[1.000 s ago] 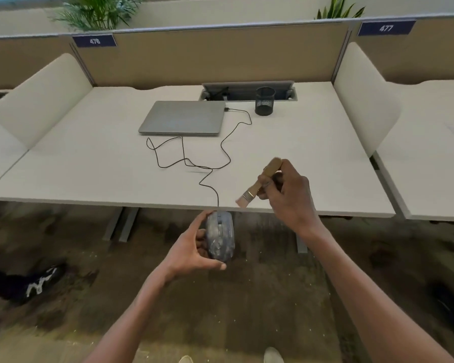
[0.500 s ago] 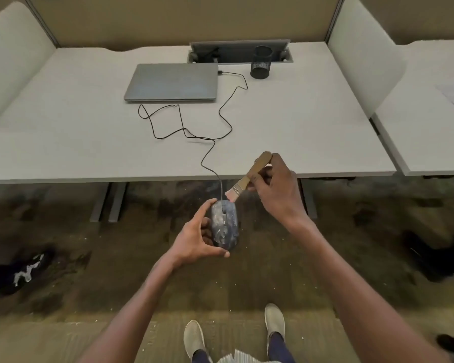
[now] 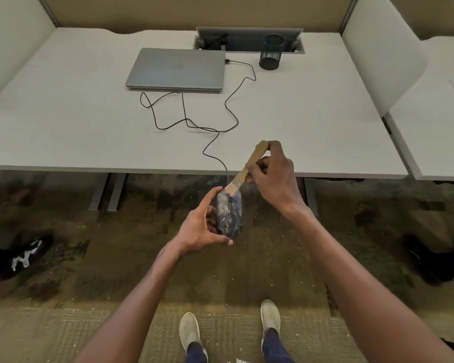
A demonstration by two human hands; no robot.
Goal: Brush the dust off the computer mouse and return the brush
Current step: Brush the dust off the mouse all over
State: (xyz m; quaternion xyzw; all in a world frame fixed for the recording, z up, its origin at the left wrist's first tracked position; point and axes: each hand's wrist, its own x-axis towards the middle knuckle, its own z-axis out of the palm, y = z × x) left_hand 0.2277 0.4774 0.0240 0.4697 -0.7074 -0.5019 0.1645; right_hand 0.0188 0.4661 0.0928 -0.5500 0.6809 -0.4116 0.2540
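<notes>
The left hand (image 3: 203, 226) grips the dusty computer mouse (image 3: 229, 214) by its sides, off the desk's (image 3: 63, 121) near edge. The right hand (image 3: 271, 176) pinches the wooden paintbrush (image 3: 245, 171) mid-handle, bristles touching the mouse's far end. Both look light and rigid; the smooth shell probably suits a side grip, cable (image 3: 215, 145) slack.

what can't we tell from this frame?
- Head view, mouse: left side and underside hidden by the left hand.
- Head view, brush: mid-handle covered by the right hand; bristle contact too small to confirm.
- Head view, pen cup: contents unreadable through dark mesh.
- Head view, cable tray: interior shadowed.
</notes>
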